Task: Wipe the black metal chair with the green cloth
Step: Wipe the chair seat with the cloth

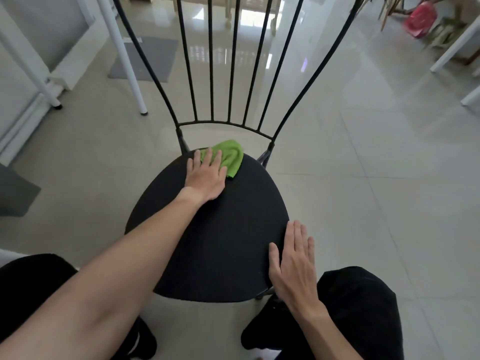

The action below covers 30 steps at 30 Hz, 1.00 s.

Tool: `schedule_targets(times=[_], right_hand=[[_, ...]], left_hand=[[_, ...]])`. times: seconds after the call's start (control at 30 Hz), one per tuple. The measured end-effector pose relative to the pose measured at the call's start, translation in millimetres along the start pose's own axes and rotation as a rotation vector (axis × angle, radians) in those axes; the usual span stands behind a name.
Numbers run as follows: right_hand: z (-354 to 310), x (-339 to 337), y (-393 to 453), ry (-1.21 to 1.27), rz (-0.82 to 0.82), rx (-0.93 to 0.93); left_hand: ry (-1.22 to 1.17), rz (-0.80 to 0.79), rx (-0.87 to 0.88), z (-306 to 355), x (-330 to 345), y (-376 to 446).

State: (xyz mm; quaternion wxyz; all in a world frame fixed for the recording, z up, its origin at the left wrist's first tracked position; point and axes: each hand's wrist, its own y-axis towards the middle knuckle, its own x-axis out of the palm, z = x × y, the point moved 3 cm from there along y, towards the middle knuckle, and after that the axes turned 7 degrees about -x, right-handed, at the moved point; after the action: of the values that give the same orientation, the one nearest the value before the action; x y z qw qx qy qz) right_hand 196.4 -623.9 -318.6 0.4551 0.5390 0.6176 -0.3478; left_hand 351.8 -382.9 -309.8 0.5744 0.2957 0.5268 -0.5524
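The black metal chair (pixel 220 237) stands in front of me, its round seat below and its thin vertical back bars rising away. A crumpled green cloth (pixel 231 155) lies at the seat's far edge, just under the backrest rail. My left hand (pixel 206 175) lies flat on the cloth, fingers spread, pressing it onto the seat; part of the cloth is hidden under the fingers. My right hand (pixel 293 261) rests flat and open on the near right edge of the seat, holding nothing.
White table legs (pixel 130 74) stand at the far left beside a grey mat (pixel 145 61). More white legs (pixel 452 45) and a red object (pixel 420 20) are at the far right. My knees in black trousers (pixel 363 307) flank the seat. Glossy tiled floor surrounds the chair.
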Motion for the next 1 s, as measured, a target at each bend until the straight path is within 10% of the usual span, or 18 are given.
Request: schedule_targets(times=[0.37,0.77,1.0], right_hand=[[8,-3,12,0.005,-0.024,0.017],[-53,10,11,-0.046,-0.062,-0.19],[-68,10,21,-0.058,-0.029,-0.18]], left_hand=[[0.116,-0.006,0.612,69,57,-109],[0.157,0.068,0.53,-65,51,-219],[0.133,0.158,0.184,-139,32,-224]])
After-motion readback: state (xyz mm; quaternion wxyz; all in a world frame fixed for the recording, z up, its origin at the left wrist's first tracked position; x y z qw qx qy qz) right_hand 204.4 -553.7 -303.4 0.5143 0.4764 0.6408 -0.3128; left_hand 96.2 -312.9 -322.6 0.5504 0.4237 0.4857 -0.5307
